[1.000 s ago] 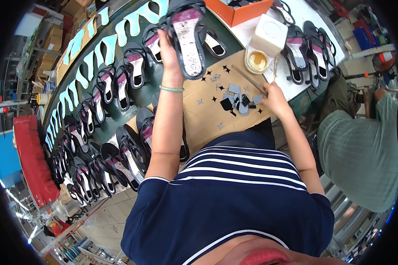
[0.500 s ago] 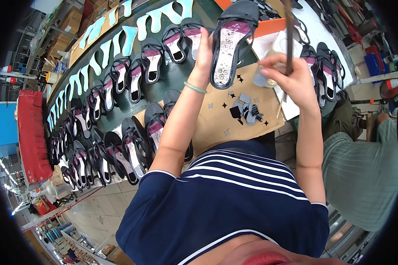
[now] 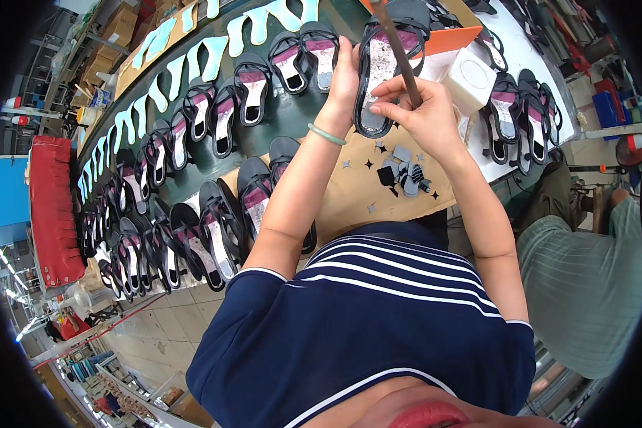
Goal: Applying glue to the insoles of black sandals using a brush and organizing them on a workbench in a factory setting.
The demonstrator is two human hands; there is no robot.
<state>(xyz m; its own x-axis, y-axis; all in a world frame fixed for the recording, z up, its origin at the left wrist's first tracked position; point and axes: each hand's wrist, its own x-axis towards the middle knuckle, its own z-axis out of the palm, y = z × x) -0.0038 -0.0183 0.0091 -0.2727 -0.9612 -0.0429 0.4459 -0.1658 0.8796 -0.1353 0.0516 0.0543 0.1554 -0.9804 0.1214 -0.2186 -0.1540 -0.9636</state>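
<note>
A black strappy sandal (image 3: 376, 70) with a whitish and purple insole is held up by my left hand (image 3: 346, 80), whose fingers go behind it; a green bangle circles that wrist. My right hand (image 3: 422, 114) is at the heel end of the insole, thumb and forefinger bent close together. A long brown stick (image 3: 399, 50) rises from its grip, partly in front of the sandal. Grey covers the heel end, but whether the fingertips pinch a patch there is hidden. Below, a pile of grey and black patches (image 3: 406, 175) lies on brown paper (image 3: 349, 200).
Rows of similar sandals (image 3: 252, 89) and pale blue-white sole-shaped pieces (image 3: 214, 57) cover the green table (image 3: 264, 135) to the left. A white container (image 3: 469, 80) and an orange box edge (image 3: 446, 41) stand beyond my right hand. Another person's green-grey clothing (image 3: 585, 285) is at right.
My right hand has moved left onto the sandal's heel end, carrying the brown stick. The grey piece formerly at its fingertips no longer shows beside them. The sandal has shifted slightly right.
</note>
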